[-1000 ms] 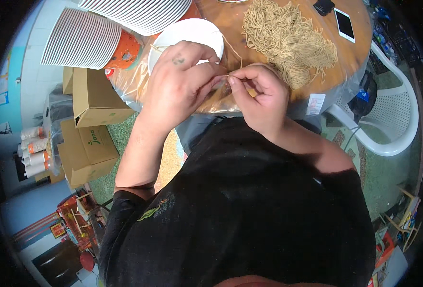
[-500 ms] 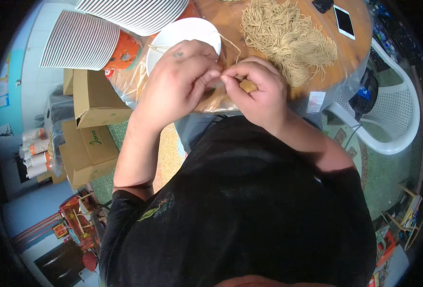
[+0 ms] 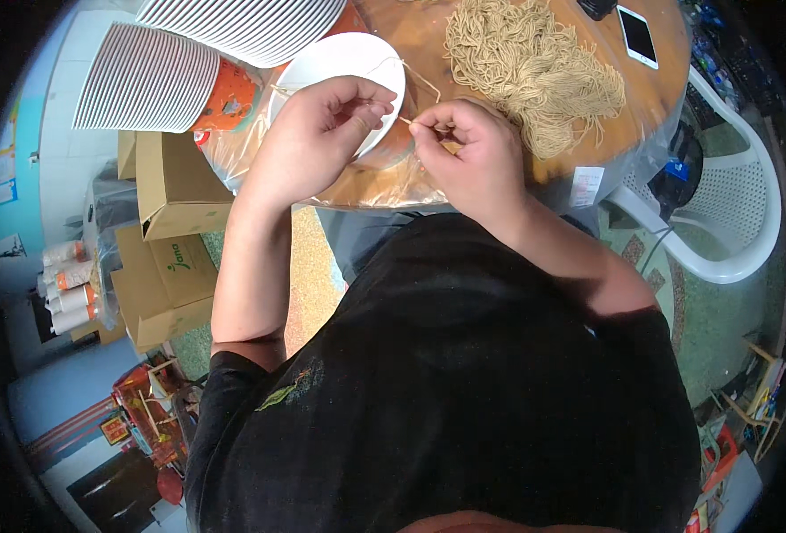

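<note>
My right hand [image 3: 475,151] pinches a strand of tan yarn [image 3: 404,119] between thumb and forefinger. A short bit of that strand sticks out toward my left hand [image 3: 322,138]. The left fingers are curled with the thumb pressed near the forefinger; what they hold, if anything, is too small to make out. Under and behind the left hand sits a white bowl [image 3: 357,55], its near part covered. A loose piece of yarn hangs over its right rim onto the table. Beyond my right hand lies a large tangled heap of tan yarn [image 3: 535,75].
Two stacks of white-rimmed paper buckets [image 3: 149,78] lie at the far left of the plastic-covered wooden table [image 3: 420,53]. A phone [image 3: 637,37] rests at the far right. Cardboard boxes [image 3: 180,191] stand to the left below, and a white plastic chair [image 3: 739,200] to the right.
My hands have drawn apart; their fingertips were together, and a gap now shows between them. The left hand has moved slightly left, baring more of the bowl.
</note>
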The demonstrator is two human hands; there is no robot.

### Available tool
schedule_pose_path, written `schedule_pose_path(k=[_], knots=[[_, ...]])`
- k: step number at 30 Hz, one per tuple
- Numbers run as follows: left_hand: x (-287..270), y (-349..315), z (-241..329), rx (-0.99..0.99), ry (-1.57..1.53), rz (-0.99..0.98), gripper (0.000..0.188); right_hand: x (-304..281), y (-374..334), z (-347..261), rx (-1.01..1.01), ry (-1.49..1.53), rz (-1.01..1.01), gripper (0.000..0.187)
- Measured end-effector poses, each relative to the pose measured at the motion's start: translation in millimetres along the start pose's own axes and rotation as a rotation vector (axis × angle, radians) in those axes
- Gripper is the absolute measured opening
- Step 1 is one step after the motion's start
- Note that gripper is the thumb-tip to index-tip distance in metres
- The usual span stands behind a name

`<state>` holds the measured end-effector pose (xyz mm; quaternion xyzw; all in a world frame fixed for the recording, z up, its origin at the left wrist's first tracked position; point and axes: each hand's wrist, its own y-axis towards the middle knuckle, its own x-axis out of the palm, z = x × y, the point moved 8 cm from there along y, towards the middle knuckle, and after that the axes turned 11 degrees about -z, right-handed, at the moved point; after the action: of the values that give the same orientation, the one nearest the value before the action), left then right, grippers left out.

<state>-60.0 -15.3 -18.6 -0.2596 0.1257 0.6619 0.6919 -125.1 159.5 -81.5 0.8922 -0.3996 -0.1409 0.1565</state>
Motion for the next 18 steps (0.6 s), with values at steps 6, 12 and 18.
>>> schedule_pose_path(k=[6, 12, 18], knots=[[0.8, 1.6, -1.7, 0.013, -0.027, -0.021, 0.025, 0.5, 2.2, 2.1, 0.012, 0.041, 0.042, 0.012], [1.5, 3.1, -3.4, -0.022, -0.025, -0.061, 0.027, 2.1, 3.4, -0.4, 0.009, 0.021, 0.051, 0.013], [1.8, 4.8, -1.4, 0.001, 0.045, -0.074, 0.028, 0.6, 1.6, 0.8, 0.041, -0.021, 0.056, 0.014]])
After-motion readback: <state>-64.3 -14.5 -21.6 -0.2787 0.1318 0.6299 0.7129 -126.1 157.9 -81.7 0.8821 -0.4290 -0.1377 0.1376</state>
